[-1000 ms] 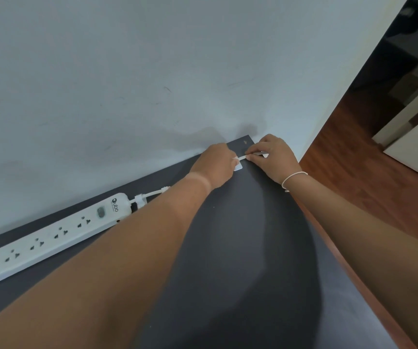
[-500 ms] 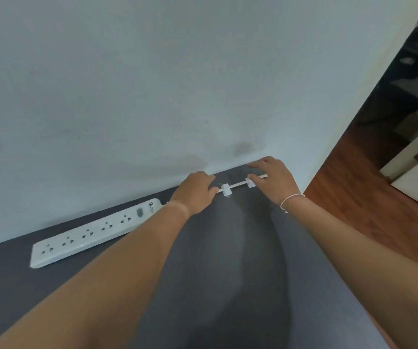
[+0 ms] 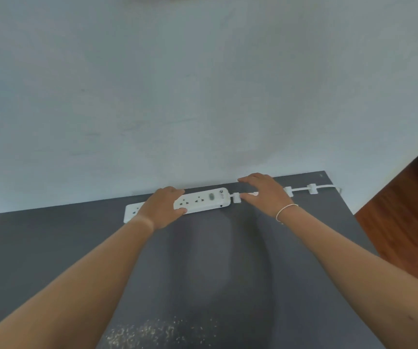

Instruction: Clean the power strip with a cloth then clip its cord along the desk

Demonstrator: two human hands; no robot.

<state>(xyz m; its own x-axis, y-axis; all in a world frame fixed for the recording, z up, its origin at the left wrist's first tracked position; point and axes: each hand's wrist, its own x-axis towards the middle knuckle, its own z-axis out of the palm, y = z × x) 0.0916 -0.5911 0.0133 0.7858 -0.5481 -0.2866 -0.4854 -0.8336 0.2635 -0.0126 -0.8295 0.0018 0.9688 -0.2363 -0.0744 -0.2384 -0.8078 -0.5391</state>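
Note:
A white power strip (image 3: 203, 200) lies along the wall at the back of the dark grey desk (image 3: 77, 248). My left hand (image 3: 164, 207) grips it across its middle, fingers over the far edge and thumb on the near edge. Its white cord (image 3: 300, 189) runs right to the desk's corner. It passes through three small white clips: one at the strip's end (image 3: 237, 197), a second (image 3: 287, 191) and a third (image 3: 312, 188). My right hand (image 3: 264, 193) lies spread over the cord between the first two clips, thumb beside the first clip. No cloth is in view.
A pale wall (image 3: 203, 96) rises directly behind the desk. The desk's right edge drops to a brown wooden floor (image 3: 404, 222). Pale specks (image 3: 157, 333) are scattered on the desk near the front edge.
Both hands have moved left from the clips near the corner. My left hand has taken hold of the power strip, and my right hand now rests on the cord beside it.

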